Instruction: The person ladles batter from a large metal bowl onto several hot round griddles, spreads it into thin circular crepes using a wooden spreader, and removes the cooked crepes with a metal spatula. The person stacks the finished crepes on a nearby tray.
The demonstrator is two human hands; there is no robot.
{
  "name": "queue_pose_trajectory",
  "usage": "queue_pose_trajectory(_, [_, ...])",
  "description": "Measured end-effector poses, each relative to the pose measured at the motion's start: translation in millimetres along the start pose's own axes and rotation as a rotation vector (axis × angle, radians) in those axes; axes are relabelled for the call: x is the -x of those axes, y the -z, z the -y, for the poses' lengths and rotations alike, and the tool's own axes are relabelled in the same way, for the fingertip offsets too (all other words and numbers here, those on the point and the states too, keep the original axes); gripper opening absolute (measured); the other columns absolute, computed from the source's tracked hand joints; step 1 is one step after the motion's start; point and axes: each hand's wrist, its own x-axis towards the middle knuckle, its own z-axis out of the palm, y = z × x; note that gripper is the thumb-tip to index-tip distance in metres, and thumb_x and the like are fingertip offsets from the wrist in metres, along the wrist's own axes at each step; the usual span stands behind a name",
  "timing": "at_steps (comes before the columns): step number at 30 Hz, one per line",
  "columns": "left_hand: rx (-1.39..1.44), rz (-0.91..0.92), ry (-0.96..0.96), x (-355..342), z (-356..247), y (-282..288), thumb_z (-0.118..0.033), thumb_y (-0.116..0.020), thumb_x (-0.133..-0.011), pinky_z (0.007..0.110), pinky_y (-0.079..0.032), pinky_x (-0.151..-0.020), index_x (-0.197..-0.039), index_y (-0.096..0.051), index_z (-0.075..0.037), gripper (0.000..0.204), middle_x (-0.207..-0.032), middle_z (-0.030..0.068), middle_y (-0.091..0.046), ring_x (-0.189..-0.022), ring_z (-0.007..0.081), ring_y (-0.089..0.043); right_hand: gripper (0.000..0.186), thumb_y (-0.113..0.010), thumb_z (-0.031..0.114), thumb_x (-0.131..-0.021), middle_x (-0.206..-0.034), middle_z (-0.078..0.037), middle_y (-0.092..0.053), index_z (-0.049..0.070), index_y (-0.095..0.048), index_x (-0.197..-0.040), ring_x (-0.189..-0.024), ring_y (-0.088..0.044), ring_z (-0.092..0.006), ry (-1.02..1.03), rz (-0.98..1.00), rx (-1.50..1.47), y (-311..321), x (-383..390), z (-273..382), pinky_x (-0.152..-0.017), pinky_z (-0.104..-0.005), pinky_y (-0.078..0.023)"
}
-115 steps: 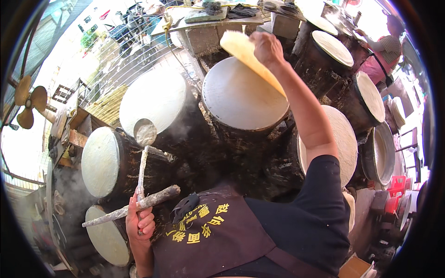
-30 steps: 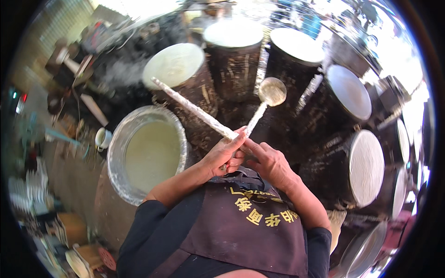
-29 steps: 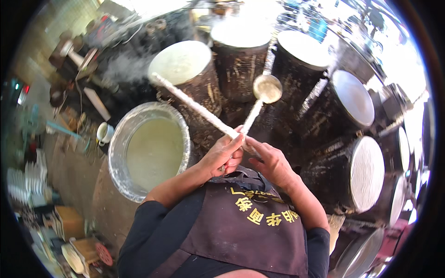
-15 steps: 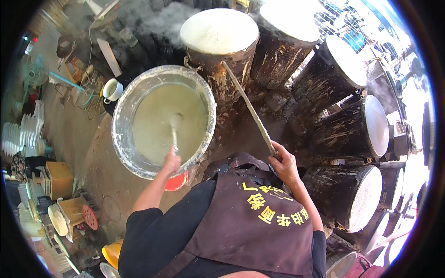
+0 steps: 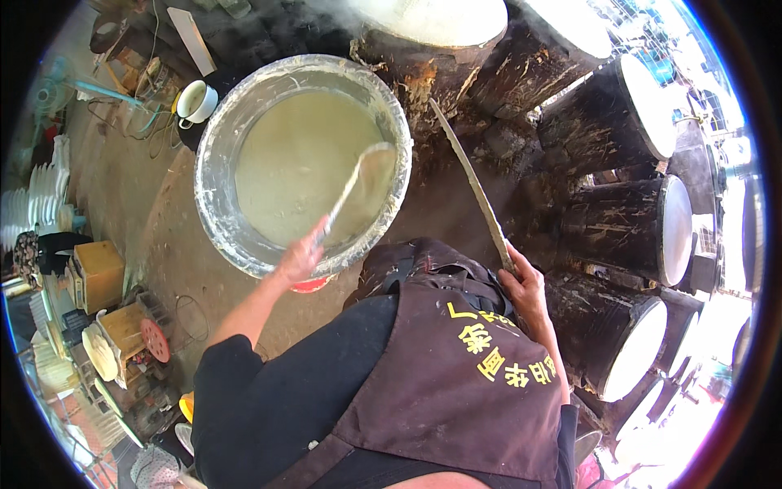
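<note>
My left hand (image 5: 301, 259) is closed around the handle of a ladle (image 5: 349, 189). The ladle reaches over a large round tub (image 5: 213, 213) of pale, thin batter-like liquid (image 5: 285, 155), its blurred head near the tub's right inner wall. Whether that head touches the liquid is unclear. Dried pale residue coats the tub's rim. In my right hand (image 5: 525, 287) is the lower end of a long, narrow, batter-crusted stick (image 5: 472, 178), which slants up and left, apart from the tub.
Several dark, streaked drums with pale round tops, such as the near right drum (image 5: 603, 334), curve around my right side. Steam rises at the back. A white enamel mug (image 5: 197, 103) stands left of the tub. Wooden boxes (image 5: 99, 273) sit farther left.
The ladle's head has swung from the tub's middle toward its right side, with more of it showing. Both hands still hold their tools. The view has shifted, with the tub appearing larger.
</note>
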Motion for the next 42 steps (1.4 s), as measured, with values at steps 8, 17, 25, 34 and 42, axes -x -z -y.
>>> queue_pose_trajectory(8, [0.718, 0.271, 0.625, -38, 9, -48, -0.005, -0.052, -0.090, 0.027, -0.039, -0.038, -0.150, -0.014, -0.032, 0.076, -0.065, 0.0004, -0.046, -0.048, 0.0134, -0.046, 0.050, -0.065, 0.009, -0.083, -0.089, -0.017, -0.068, 0.011, -0.053, -0.132, -0.080, -0.065, -0.0150, 0.089, 0.064, 0.118, 1, -1, -1, -0.077, -0.0277, -0.048])
queue_pose_trajectory(17, [2.371, 0.149, 0.567, 34, -154, -67, -0.011, -0.040, -0.100, 0.019, -0.032, -0.032, -0.134, -0.033, -0.022, 0.037, -0.063, -0.0032, -0.036, -0.041, 0.0040, -0.034, 0.047, -0.061, 0.012, -0.087, -0.102, -0.025, -0.063, 0.011, -0.051, -0.132, -0.094, -0.062, -0.0406, 0.336, 0.427, 0.294, 21, -31, -22, -0.081, -0.0420, -0.050])
queue_pose_trajectory(25, [1.893, -0.214, 0.108, 70, -298, 1, -0.012, -0.041, -0.100, 0.017, -0.030, -0.029, -0.144, -0.031, -0.024, 0.047, -0.064, -0.0031, -0.035, -0.038, 0.0017, -0.029, 0.049, -0.061, 0.005, -0.086, -0.094, -0.018, -0.068, 0.004, -0.049, -0.133, -0.084, -0.069, -0.0245, 0.584, 0.379, 0.062, 82, -21, 8, -0.072, -0.0299, -0.051])
queue_pose_trajectory(34, [1.645, -0.419, -0.066, 60, -350, 19, -0.011, -0.043, -0.099, 0.018, -0.034, -0.028, -0.140, -0.036, -0.027, 0.044, -0.068, -0.0012, -0.039, -0.039, 0.0026, -0.034, 0.048, -0.059, 0.006, -0.087, -0.071, -0.003, -0.059, 0.011, -0.051, -0.134, -0.057, -0.054, -0.0083, 0.452, 0.542, -0.061, 105, -32, 11, -0.056, -0.0268, -0.048])
queue_pose_trajectory(42, [1.485, -0.254, 0.199, -4, -348, -25, -0.007, -0.048, -0.095, 0.021, -0.035, -0.030, -0.145, -0.027, -0.028, 0.058, -0.063, -0.0004, -0.039, -0.040, 0.0068, -0.037, 0.046, -0.055, 0.013, -0.091, -0.064, 0.002, -0.053, 0.007, -0.049, -0.136, -0.043, -0.043, -0.0040, 0.061, 0.663, -0.297, 149, -73, -24, -0.041, -0.0207, -0.037])
